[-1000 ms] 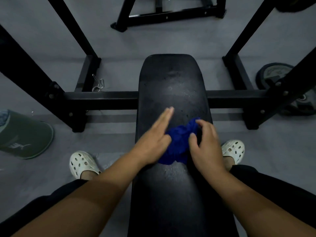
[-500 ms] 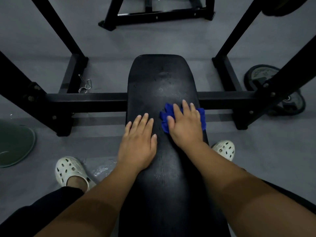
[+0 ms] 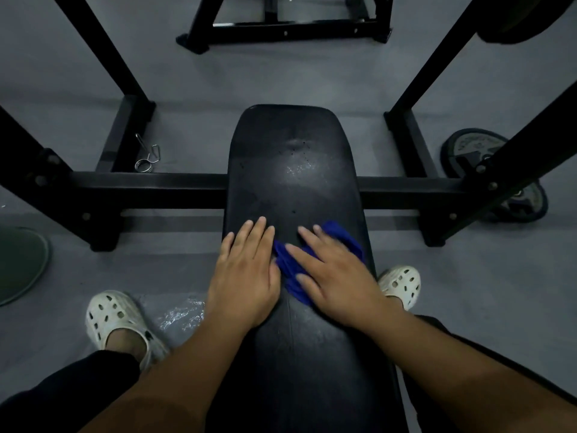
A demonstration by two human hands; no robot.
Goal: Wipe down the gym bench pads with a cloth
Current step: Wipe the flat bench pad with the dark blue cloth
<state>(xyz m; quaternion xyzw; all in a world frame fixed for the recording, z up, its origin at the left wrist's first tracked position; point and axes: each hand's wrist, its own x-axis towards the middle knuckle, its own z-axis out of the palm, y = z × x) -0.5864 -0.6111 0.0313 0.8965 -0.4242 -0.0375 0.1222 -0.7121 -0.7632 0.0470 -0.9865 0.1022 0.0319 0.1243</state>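
A long black bench pad (image 3: 290, 170) runs away from me down the middle of the head view, with a wet sheen near its far end. A crumpled blue cloth (image 3: 290, 270) lies on the pad's right half. My right hand (image 3: 337, 273) presses flat on the cloth with straight, spread fingers. My left hand (image 3: 246, 273) rests flat on the bare pad just left of the cloth, its thumb side touching the cloth's edge.
A black rack frame (image 3: 150, 190) crosses under the pad, with uprights on both sides. A spring collar (image 3: 146, 157) lies on the grey floor at the left. Weight plates (image 3: 487, 170) lie at the right. A green round object (image 3: 18, 264) sits at the left edge. My white clogs flank the bench.
My right hand opened from bunching the cloth, pushed it forward along the pad, then drew it back and leftward. My left hand has laid itself flat beside it.
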